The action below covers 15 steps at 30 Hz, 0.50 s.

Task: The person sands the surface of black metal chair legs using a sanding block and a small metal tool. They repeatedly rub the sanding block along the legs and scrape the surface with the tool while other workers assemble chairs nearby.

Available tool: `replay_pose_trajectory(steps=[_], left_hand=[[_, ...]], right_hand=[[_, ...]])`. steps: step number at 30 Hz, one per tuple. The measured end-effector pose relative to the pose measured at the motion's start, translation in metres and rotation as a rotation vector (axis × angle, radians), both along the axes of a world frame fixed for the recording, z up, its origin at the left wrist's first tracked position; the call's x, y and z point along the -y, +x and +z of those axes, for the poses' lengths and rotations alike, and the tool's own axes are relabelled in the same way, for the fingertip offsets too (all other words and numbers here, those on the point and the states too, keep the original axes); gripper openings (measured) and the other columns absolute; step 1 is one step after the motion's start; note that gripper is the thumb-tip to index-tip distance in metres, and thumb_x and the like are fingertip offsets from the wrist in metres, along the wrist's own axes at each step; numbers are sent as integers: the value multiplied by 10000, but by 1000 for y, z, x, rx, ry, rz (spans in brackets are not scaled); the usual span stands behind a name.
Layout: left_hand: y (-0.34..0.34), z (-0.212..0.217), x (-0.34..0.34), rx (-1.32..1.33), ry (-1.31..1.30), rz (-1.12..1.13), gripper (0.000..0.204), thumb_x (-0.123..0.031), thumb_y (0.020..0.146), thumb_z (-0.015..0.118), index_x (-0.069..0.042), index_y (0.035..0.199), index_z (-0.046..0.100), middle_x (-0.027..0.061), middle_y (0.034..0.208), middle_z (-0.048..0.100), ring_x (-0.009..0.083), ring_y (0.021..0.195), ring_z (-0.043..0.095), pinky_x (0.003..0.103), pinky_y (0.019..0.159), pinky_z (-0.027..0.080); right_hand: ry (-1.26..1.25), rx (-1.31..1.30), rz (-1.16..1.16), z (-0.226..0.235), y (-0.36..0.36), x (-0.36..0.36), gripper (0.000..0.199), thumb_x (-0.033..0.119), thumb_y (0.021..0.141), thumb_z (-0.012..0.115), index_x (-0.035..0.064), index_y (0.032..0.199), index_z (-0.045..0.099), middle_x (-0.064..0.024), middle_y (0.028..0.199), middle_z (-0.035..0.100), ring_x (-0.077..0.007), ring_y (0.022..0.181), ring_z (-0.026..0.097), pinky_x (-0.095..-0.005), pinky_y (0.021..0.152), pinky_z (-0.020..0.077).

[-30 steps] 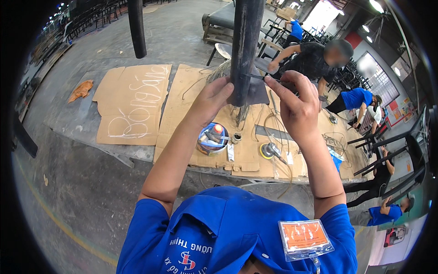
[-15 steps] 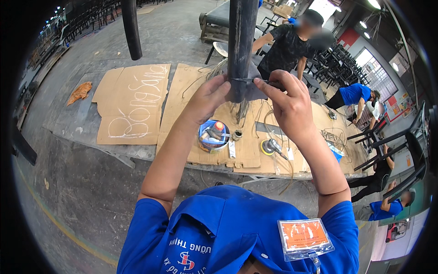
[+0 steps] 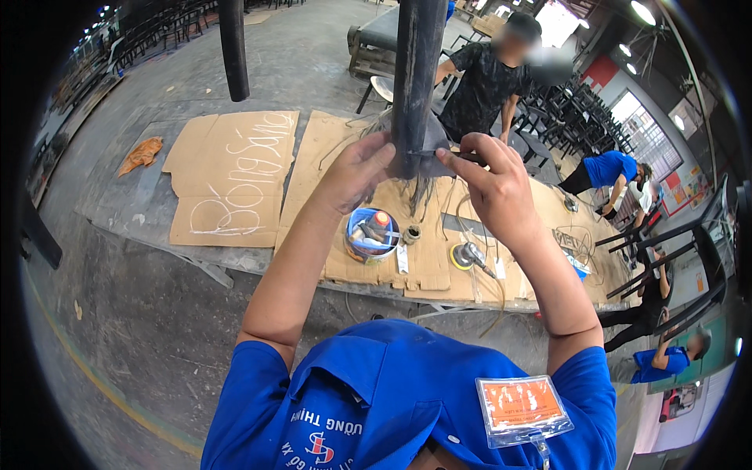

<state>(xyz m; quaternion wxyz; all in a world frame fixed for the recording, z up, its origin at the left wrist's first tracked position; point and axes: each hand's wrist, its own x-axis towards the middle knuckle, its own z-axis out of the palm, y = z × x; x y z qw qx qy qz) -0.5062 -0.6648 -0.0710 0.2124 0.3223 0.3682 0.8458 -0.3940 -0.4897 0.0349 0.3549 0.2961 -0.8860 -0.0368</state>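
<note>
Left hand: I have the left hand (image 3: pixel 362 174) at the left edge of the dark leg, near its lower end; its fingers run behind, so I cannot tell how firmly they grip.
Right hand: my right hand (image 3: pixel 497 178) is apart from the left, its fingers pinched on a thin dark tool (image 3: pixel 428 153) pointing at the leg.
Dark leg: the dark leg (image 3: pixel 413 86) hangs down between my hands, a dark flat piece (image 3: pixel 435 138) behind it.
Cardboard below: on the cardboard (image 3: pixel 431 276) I see a filled bucket (image 3: pixel 363 253), a small jar (image 3: pixel 412 236) just beside it and a yellow-padded sander (image 3: pixel 468 254).
Left side: a brown cloth (image 3: pixel 141 155) lies on the table (image 3: pixel 141 223).
Beyond: a co-worker in a dark shirt (image 3: pixel 484 88) stands across the table.
</note>
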Motion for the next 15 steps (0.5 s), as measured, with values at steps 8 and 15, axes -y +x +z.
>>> replay_pose_trajectory(steps=[8,15], left_hand=[[3,5,9,-14,9,-56,428,-206,950,509,37,1291,418,122,1206,539,211,1102,551,396,956,454],[3,7,18,-79,13,7,434,-231,944,524,38,1274,440,121,1193,549,210,1106,546,381,948,453]], right_hand=[[82,-70,-30,36,1,25,402,-5,658,606,118,1035,672,-85,893,534,-237,830,552,-361,711,453],[136,7,-58,37,-2,33,374,17,695,591,130,1039,683,-58,807,511,-223,796,535,-341,682,442]])
